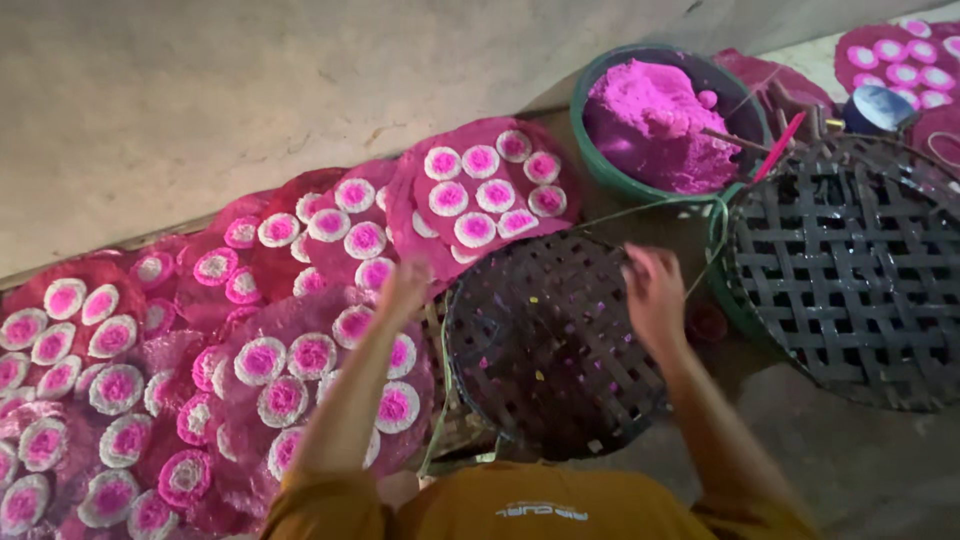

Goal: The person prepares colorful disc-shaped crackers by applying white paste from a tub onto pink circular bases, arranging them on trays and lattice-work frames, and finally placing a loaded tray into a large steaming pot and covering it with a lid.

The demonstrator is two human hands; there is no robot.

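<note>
Woven dark bamboo is what both hands are on right now: the left hand (405, 288) meets the near-left rim of the round lattice tray (545, 340), fingers curled at its edge, and the right hand (655, 295) presses on the far-right rim, fingers bent over the weave, though the blur stops me telling how firmly either one grips. The hands sit well apart, 1 on each side of the tray, which lies on the floor right in front of the person, bare but for small specks. Left of it, pink mats (300, 370) overlap across the floor toward the wall, each carrying round discs (260, 360) with white rims and magenta centres. Beyond the tray stands a green basin (590, 150) heaped with magenta powder (655, 120), and to the right a larger lattice tray (850, 270) rests over another tub. My read on handling it well: keep the grip balanced on opposite rims, keep the tray level, and keep its edge clear of the filled mat just beside it.
</note>
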